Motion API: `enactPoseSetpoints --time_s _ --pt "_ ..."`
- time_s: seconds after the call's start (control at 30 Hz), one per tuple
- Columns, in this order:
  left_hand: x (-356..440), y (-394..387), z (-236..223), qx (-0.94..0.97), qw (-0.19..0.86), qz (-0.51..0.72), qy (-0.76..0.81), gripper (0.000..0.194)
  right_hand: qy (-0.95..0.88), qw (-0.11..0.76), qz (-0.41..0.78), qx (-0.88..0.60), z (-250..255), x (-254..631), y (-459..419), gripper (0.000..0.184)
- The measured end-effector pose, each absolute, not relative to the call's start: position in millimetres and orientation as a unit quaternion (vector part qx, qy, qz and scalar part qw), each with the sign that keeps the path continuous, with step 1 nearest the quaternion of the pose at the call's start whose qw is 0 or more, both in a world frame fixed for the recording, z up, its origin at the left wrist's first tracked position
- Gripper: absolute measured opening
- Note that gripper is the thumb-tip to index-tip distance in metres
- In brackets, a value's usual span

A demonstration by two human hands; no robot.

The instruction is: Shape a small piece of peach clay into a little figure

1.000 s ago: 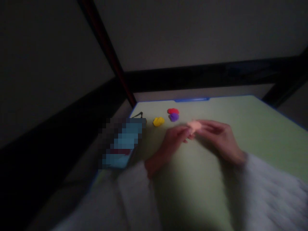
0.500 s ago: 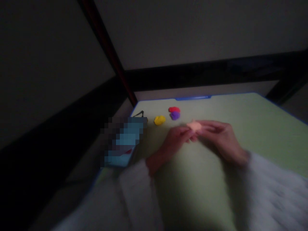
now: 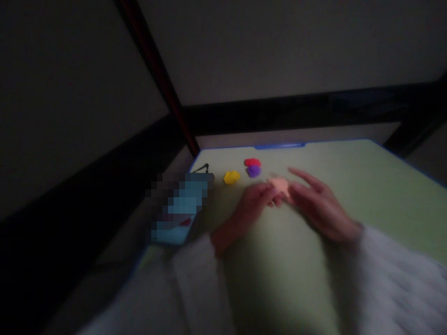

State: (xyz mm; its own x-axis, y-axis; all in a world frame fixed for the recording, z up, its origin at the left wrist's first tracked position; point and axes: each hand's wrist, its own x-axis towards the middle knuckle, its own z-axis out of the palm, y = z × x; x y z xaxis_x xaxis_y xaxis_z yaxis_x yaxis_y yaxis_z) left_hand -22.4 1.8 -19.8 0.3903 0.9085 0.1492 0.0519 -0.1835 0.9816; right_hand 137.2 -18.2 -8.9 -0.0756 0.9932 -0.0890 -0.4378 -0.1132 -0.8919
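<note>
A lump of peach-coloured modelling clay (image 3: pixel 280 184), flattened with uneven, pointed edges, is held above the table. My left hand (image 3: pixel 256 199) pinches its left side between thumb and fingers. At the clay's right edge is my right hand (image 3: pixel 319 204), its index finger lifted away and apart from the thumb. The right thumb tip is near or against the clay; blur hides whether they touch. Beyond the hands lie a yellow clay lump (image 3: pixel 232 177), a purple lump (image 3: pixel 253 171) and a red lump (image 3: pixel 252 162), the purple against the red.
The pale green table (image 3: pixel 370 186) has a blue rim and a blue handle-like strip (image 3: pixel 279 146) at its far edge. On the left lies a pixelated light-blue object (image 3: pixel 185 200), with a thin dark looped piece (image 3: pixel 201 167) behind it. A wall rises beyond the table.
My right fingers have opened off the clay, the index finger lifting up and away. More of the clay's face shows. My left hand keeps its pinch.
</note>
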Motion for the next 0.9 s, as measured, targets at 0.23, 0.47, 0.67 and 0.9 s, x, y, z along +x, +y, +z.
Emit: enactPoseSetpoints --time_s 0.23,0.47,0.67,0.9 --pt "-23.1 2.2 -25.6 0.711 0.510 0.342 0.342 0.030 -0.305 0.468 0.718 -0.415 1.5 142.0 -18.5 0.033" --pt "-29.6 -2.5 -27.9 0.824 0.167 0.366 0.400 0.016 -0.298 0.488 0.706 -0.418 -3.7 143.1 -14.6 0.024" --pt "-33.9 -3.5 -26.6 0.873 0.021 0.322 0.367 0.019 -0.351 0.480 0.691 -0.411 -8.7 142.0 -15.4 0.026" --pt "-31.5 -3.7 -30.6 0.870 0.011 0.333 0.362 0.020 -0.372 0.476 0.687 -0.405 -9.2 139.8 -18.2 0.028"
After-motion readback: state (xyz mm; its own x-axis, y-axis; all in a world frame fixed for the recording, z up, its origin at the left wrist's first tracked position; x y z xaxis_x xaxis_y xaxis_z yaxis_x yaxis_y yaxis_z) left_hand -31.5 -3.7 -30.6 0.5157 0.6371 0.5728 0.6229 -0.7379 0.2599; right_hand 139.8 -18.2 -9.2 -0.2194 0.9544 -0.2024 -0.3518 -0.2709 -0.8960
